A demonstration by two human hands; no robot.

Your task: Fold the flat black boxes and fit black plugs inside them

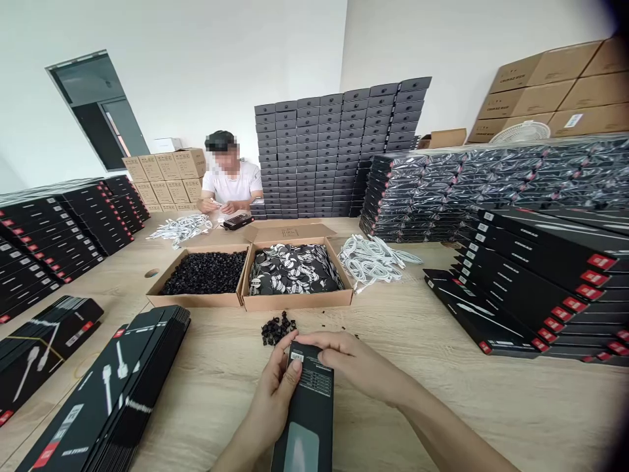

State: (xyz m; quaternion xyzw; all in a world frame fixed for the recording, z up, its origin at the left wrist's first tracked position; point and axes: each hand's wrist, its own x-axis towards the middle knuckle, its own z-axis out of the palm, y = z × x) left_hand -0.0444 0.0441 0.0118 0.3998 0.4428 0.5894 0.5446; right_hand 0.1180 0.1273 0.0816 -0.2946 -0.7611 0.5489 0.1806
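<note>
A narrow black cable box (308, 400) with a clear window and small white print points away from me above the table's near edge. My left hand (275, 390) is wrapped round its left side, the thumb lying on the printed face near the far end. At that far end my right hand (344, 360) grips the top edge and right corner with curled fingers; the fingertips behind the edge are hidden. Just beyond my hands lies a small heap of black plastic pieces (278, 329).
Open cartons hold small black parts (204, 272) and black-and-white round pieces (289, 270). White cables (373, 259) lie right of them. Flat black boxes (113, 393) lean at left; stacked packages (545, 282) stand at right. Across the table sits a person (230, 180) handling something small.
</note>
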